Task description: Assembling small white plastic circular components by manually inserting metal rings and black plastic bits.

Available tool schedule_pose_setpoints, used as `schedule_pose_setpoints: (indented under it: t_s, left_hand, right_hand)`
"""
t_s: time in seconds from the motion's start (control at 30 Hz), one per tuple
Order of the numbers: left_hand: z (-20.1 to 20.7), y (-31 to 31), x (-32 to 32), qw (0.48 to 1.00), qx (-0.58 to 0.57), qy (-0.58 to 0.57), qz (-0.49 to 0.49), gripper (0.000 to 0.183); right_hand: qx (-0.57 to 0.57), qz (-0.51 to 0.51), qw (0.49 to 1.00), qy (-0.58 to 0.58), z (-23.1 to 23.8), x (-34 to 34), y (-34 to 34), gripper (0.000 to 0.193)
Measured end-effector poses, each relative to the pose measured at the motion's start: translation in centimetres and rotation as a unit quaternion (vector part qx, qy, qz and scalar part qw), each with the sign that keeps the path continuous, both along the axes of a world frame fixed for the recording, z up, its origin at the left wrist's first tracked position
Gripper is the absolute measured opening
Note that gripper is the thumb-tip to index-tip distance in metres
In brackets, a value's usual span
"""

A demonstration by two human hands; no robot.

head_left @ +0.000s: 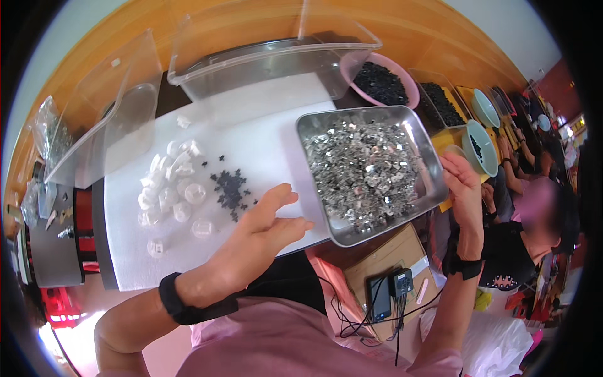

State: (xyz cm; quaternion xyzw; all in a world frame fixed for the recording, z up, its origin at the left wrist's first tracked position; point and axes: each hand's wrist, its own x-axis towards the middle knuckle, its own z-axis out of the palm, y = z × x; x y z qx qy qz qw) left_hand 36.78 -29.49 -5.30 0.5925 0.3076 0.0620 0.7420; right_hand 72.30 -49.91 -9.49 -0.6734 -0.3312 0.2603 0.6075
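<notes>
My left hand (260, 235) hovers flat over the white mat (264, 141), fingers apart, holding nothing, just left of a steel tray (312, 125). The tray is heaped with several small shiny metal parts (364, 169). My right hand (461, 185) grips the tray's right rim. On the mat, left of my left hand, lie a cluster of small black parts (230, 187) and several clear plastic caps (169, 188).
Clear plastic bins (270, 56) stand at the back, another one (107, 119) at left. A pink bowl of black parts (383, 81) and more tubs sit at right. Other people sit along the right. A cardboard box with a small device and cables (389, 289) lies on my lap.
</notes>
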Motion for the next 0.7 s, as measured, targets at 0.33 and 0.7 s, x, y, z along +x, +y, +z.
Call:
schedule_pose_setpoints:
  t_s: [0.33,0.7]
  left_hand:
    - [4.0,-0.7,-12.6,0.995,0.04,-0.052,0.072,0.022]
    - [0.2,2.5,-20.2,0.925,0.19,0.006,0.328,0.019]
  right_hand:
    - [0.067,-0.164,0.955,-0.239,6.5,-10.6,0.4,0.037]
    - [-0.021,0.331,0.927,-0.176,5.6,-28.5,9.9,0.033]
